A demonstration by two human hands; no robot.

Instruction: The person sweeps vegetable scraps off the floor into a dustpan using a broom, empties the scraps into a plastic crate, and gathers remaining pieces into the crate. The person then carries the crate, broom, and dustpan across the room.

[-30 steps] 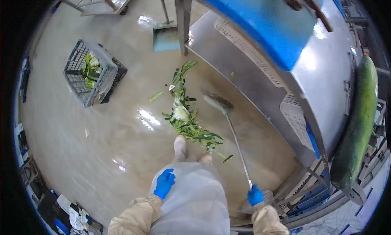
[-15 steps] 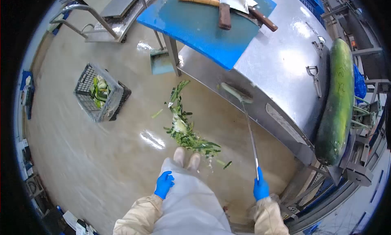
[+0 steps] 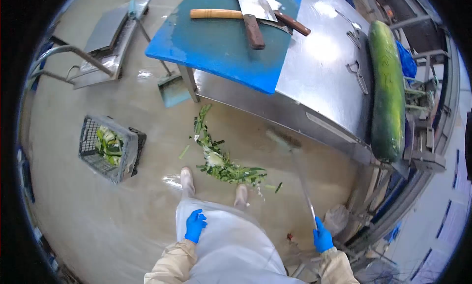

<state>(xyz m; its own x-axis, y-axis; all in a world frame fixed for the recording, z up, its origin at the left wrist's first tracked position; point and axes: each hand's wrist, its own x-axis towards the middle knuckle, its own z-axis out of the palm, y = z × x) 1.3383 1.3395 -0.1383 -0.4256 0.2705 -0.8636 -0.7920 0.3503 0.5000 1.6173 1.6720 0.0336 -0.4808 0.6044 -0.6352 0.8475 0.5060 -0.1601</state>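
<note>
My right hand (image 3: 323,234) is gloved in blue and closed around the handle of a broom (image 3: 306,190). The broom's head is low beside the metal table's lower edge, slightly blurred. In front of my apron (image 3: 231,239), my left hand (image 3: 195,226), also gloved, has its fingers loosely bent and apart, holding nothing. A curved pile of green peelings and leaf scraps (image 3: 231,173) lies on the floor ahead of my boots (image 3: 187,181), left of the broom.
A crate (image 3: 129,151) with scraps stands at left. Beyond are a long-handled dustpan (image 3: 176,91) and a trolley (image 3: 105,62). The metal table (image 3: 314,72) bears a blue board (image 3: 211,70), knives including a cleaver (image 3: 254,30), peelers (image 3: 359,77) and a large green gourd (image 3: 387,97).
My left boot has stepped out to the left, so my feet are wider apart. The view has shifted and turned. My right hand keeps its grip on the broom.
</note>
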